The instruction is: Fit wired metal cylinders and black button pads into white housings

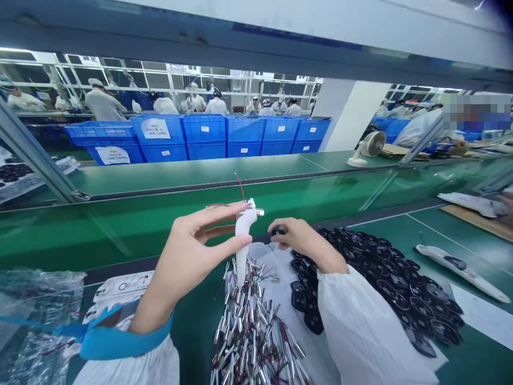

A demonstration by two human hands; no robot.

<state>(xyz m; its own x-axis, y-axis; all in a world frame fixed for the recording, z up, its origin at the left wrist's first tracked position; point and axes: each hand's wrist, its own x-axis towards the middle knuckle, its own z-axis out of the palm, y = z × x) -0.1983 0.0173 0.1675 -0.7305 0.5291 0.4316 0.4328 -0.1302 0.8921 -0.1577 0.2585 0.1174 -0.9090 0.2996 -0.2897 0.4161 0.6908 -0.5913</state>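
My left hand (200, 243) is closed on a curved white plastic housing (245, 224), held upright above the bench between thumb and fingers. A small silver cylinder, which looks like a motor (259, 212), sticks out to the right at its top, and a thin red wire (240, 184) rises there. To the right, my right hand (294, 235) is closed with its fingertips on a small black part (278, 231), mostly hidden. Below the housing lies a heap of small silver motors with wires (256, 331). A pile of black oval plastic parts (380, 272) spreads beside my right forearm.
White housings (124, 289) and clear plastic bags (36, 321) lie at left. A long white housing (460, 272) lies at right, near a person's hand (507, 199). Beyond the green barrier (192, 203) stand a small fan (371, 145), stacked blue bins (204, 136) and people working.
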